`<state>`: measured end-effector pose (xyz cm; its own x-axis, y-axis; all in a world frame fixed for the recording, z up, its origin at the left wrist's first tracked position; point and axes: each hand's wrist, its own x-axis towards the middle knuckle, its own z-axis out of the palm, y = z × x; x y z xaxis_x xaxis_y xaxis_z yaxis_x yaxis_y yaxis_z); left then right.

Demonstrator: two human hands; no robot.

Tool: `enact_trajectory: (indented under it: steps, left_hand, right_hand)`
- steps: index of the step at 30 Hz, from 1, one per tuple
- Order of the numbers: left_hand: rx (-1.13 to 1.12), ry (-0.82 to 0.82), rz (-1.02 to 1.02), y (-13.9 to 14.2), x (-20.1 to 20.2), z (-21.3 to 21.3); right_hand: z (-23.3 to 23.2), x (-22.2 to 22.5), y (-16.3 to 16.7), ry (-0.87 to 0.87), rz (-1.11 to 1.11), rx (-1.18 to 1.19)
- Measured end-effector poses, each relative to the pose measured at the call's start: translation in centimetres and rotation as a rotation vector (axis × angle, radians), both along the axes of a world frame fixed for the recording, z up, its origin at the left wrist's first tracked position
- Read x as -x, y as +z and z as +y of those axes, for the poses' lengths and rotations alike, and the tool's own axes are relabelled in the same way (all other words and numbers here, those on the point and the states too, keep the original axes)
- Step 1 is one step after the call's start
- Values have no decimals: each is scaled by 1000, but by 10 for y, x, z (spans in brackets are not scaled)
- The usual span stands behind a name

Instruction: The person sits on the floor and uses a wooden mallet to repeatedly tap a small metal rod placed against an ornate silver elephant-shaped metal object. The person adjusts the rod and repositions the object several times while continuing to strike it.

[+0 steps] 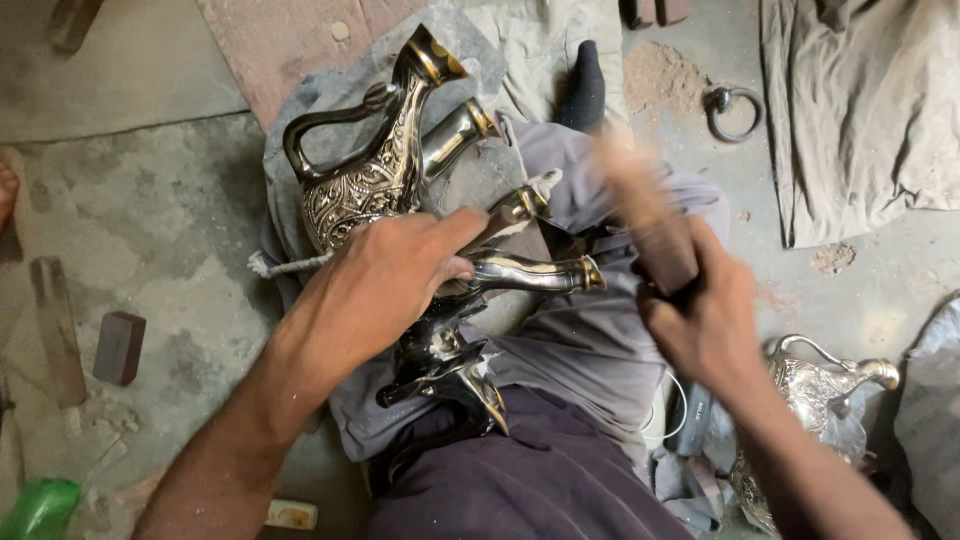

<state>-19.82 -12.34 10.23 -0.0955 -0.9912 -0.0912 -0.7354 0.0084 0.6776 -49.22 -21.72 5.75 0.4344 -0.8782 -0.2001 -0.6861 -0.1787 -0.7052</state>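
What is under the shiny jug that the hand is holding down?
Under the shiny jug, pressed by the left hand, lies grey cloth spread over the person's lap. The right hand holds a brown block above it. The jug's underside is hidden.

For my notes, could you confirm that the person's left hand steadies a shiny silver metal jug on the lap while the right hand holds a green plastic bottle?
Not quite: in the head view the right hand holds a brown wooden block, not a bottle. The left hand does steady the shiny silver metal jug on the lap.
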Motion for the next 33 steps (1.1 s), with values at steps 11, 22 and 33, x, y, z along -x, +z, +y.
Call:
enact_trajectory:
  steps: [11,22,33]
  left_hand:
    - [-13,-19,80,-7,-2,0]
    - [-1,-3,-50,-9,1,10]
    - [346,234,30,-29,1,63]
  right_hand:
    - [33,-9,-8,-43,42,109]
    - [16,-8,9,138,278,391]
    - [4,-19,31,162,64,632]
